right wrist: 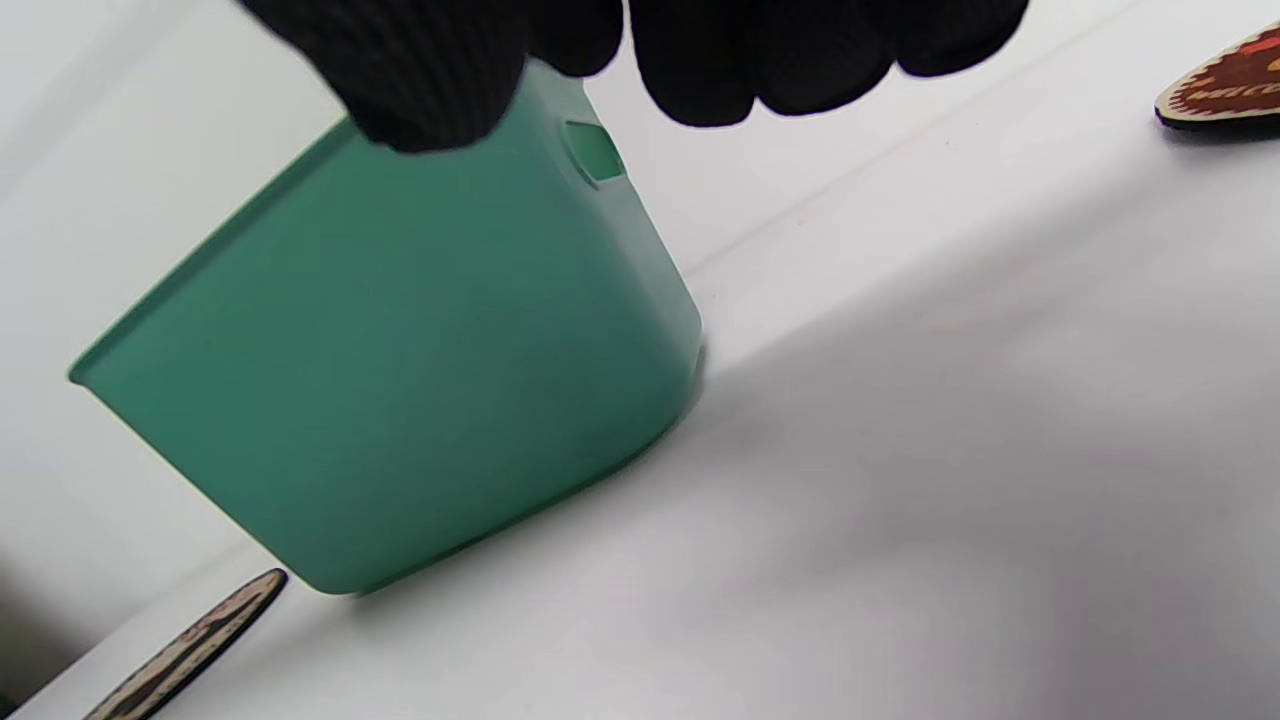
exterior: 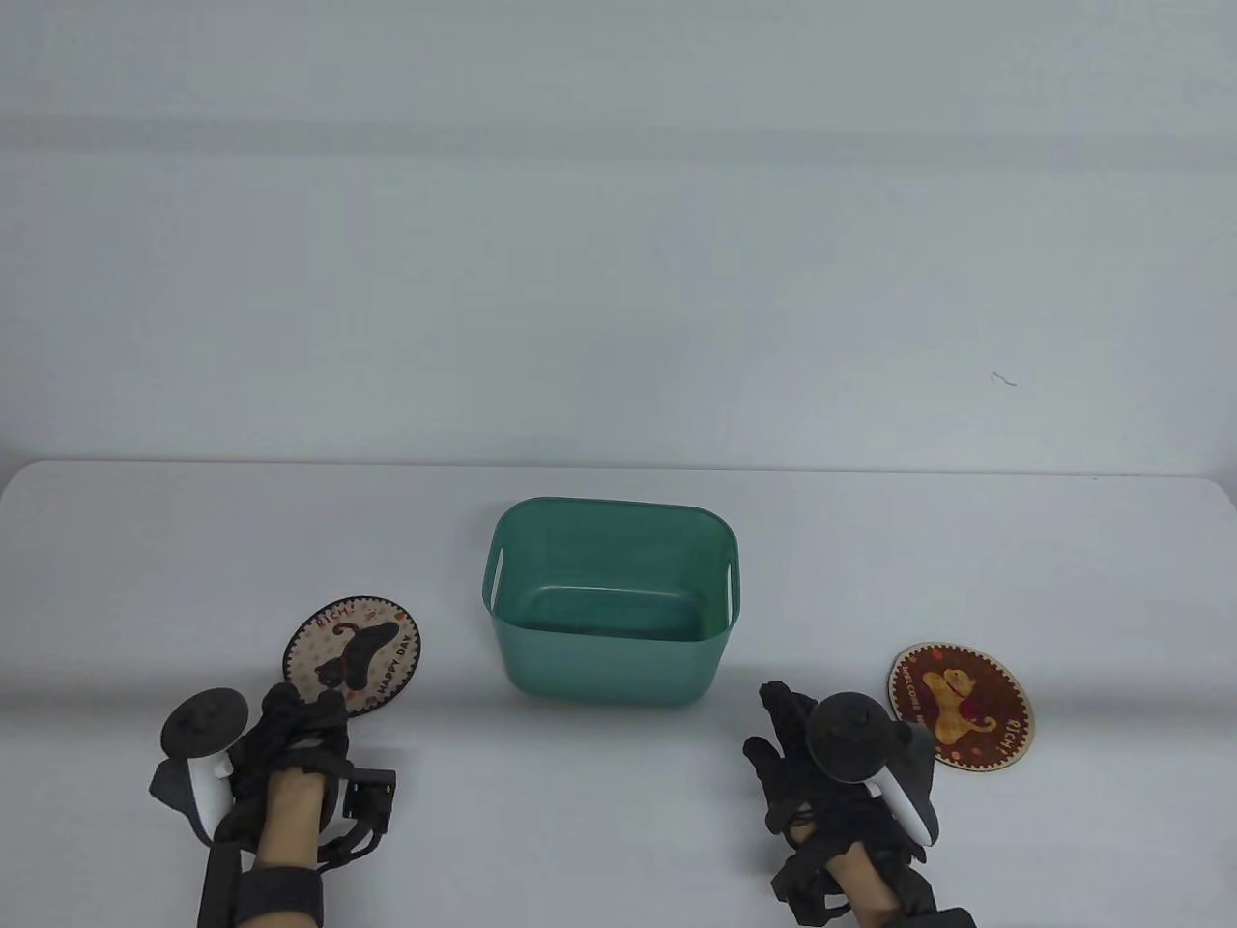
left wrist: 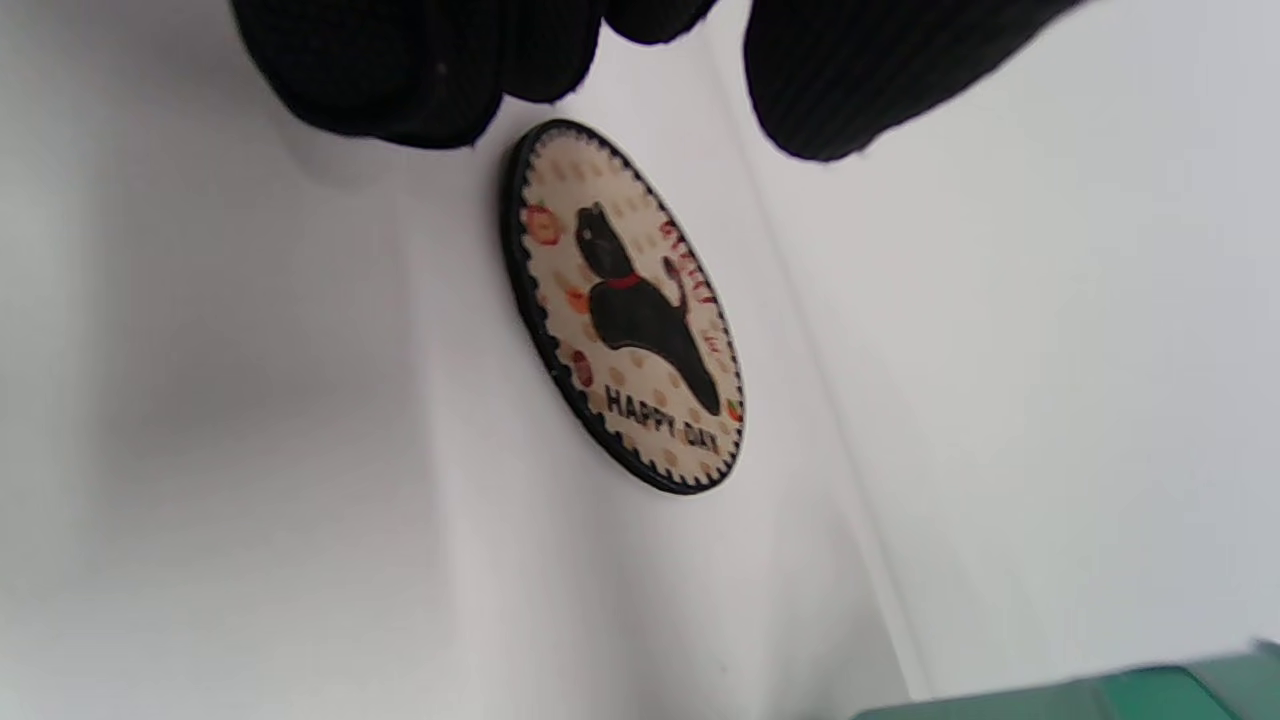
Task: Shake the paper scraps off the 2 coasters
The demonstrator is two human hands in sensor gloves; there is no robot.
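A cream coaster with a black cat (exterior: 353, 650) lies flat on the white table, left of the bin. My left hand (exterior: 304, 715) hovers at its near edge. In the left wrist view the gloved fingers (left wrist: 400, 70) and thumb hang just short of the cat coaster (left wrist: 625, 305) and hold nothing. A dark red coaster with a yellow dog (exterior: 962, 708) lies flat at the right. My right hand (exterior: 788, 744) sits to its left, fingers loose and empty. I see no paper scraps on either coaster.
A green plastic bin (exterior: 612, 599) with handle slots stands between the coasters, and its floor looks bare. The right wrist view shows its side wall (right wrist: 400, 380) close in front of my fingers (right wrist: 700, 50). The table's far edge runs behind the bin.
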